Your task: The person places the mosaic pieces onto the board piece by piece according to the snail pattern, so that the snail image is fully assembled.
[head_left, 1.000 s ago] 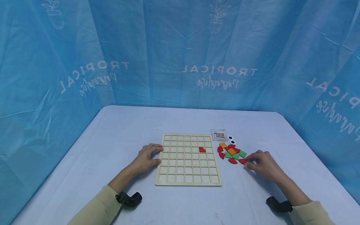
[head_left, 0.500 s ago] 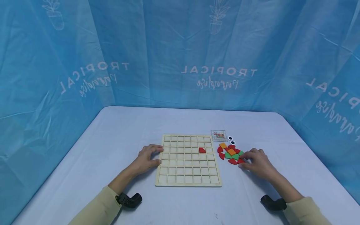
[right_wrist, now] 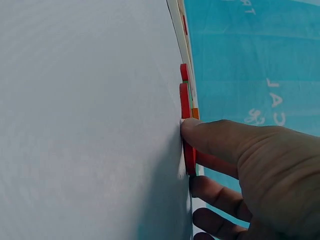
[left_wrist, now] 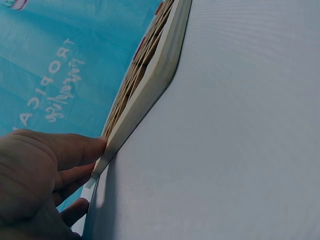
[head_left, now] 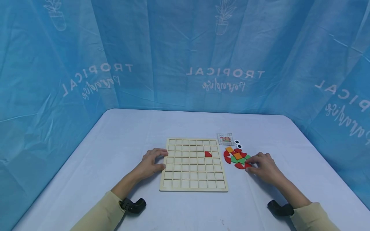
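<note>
A pale wooden grid board [head_left: 189, 189] lies flat on the white table. In one of its cells sits a red quarter-circle tile [head_left: 208, 154]. My left hand [head_left: 150, 163] rests its thumb and fingertips against the board's left edge; the left wrist view shows the thumb [left_wrist: 82, 149] on the rim. Right of the board, my right hand [head_left: 264, 168] pinches a red quarter-circle tile [head_left: 247, 165] at the near right of a loose pile. The right wrist view has the thumb [right_wrist: 215, 135] over a red tile [right_wrist: 189, 157], whose far side is partly hidden.
Orange squares [head_left: 237, 156], green tiles [head_left: 234, 159] and several red tiles [head_left: 227, 154] make up the pile. Behind it lie two black-and-white eye discs [head_left: 239, 146] and a small picture card [head_left: 225, 139]. Blue curtains [head_left: 185, 57] border the table.
My right hand has shifted left, to the near right side of the pile, and the red tile there has turned slightly. The left hand and the board stay in place.
</note>
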A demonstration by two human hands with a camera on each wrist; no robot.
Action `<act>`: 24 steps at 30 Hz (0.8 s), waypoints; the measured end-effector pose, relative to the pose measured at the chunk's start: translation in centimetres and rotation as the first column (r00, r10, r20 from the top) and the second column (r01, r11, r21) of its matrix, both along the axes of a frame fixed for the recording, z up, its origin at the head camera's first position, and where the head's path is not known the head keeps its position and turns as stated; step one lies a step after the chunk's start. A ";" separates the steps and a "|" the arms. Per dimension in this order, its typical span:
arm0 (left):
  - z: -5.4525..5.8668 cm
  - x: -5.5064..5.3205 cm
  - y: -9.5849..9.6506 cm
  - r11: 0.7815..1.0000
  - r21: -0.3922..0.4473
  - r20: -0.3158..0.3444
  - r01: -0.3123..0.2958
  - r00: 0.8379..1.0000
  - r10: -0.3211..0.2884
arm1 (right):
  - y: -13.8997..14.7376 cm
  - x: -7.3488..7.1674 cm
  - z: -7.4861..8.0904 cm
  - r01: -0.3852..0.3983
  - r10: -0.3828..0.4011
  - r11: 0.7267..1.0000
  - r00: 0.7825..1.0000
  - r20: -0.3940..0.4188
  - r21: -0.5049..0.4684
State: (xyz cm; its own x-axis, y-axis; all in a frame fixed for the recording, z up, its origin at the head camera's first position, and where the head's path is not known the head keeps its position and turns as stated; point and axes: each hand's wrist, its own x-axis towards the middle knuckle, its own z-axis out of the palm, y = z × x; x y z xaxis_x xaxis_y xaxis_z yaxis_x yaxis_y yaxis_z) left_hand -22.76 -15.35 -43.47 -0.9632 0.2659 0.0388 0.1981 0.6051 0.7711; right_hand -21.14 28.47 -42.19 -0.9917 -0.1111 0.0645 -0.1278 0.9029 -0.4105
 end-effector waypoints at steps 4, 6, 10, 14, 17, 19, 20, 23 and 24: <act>0.0 0.0 0.1 1.000 0.003 0.003 0.004 1.000 -0.005 | -0.2 0.1 0.3 0.001 -0.001 1.000 1.000 0.013 -0.028; 0.0 0.0 0.1 1.000 0.003 0.000 0.007 1.000 -0.007 | -0.4 0.1 0.5 -0.006 0.007 0.999 1.000 0.019 -0.053; 0.1 0.0 0.1 1.000 0.004 -0.001 0.007 1.000 -0.007 | -1.1 0.0 1.2 -0.032 0.034 0.994 0.999 0.024 -0.107; 0.1 0.0 0.1 1.000 -0.003 -0.002 0.001 1.000 -0.001 | -2.3 -0.4 1.5 -0.058 0.060 0.990 0.998 0.007 -0.129; 0.1 0.0 0.1 1.000 -0.003 0.002 -0.002 1.000 0.002 | -3.4 -0.9 1.5 -0.086 0.086 0.987 0.996 -0.010 -0.135; 0.1 0.0 0.1 1.000 -0.004 0.001 0.002 1.000 -0.002 | -4.2 -1.2 1.5 -0.106 0.106 0.984 0.994 -0.014 -0.140; 0.1 0.0 0.1 1.000 -0.004 -0.001 0.003 1.000 -0.003 | -4.6 -1.4 1.5 -0.120 0.119 0.982 0.993 -0.015 -0.144; 0.1 0.0 0.1 1.000 0.001 -0.004 0.005 1.000 -0.005 | -5.9 -2.0 1.5 -0.158 0.156 0.977 0.987 -0.027 -0.142; 0.1 0.0 0.1 1.000 0.000 -0.005 0.005 1.000 -0.005 | -6.4 -2.2 1.5 -0.176 0.173 0.974 0.984 -0.035 -0.143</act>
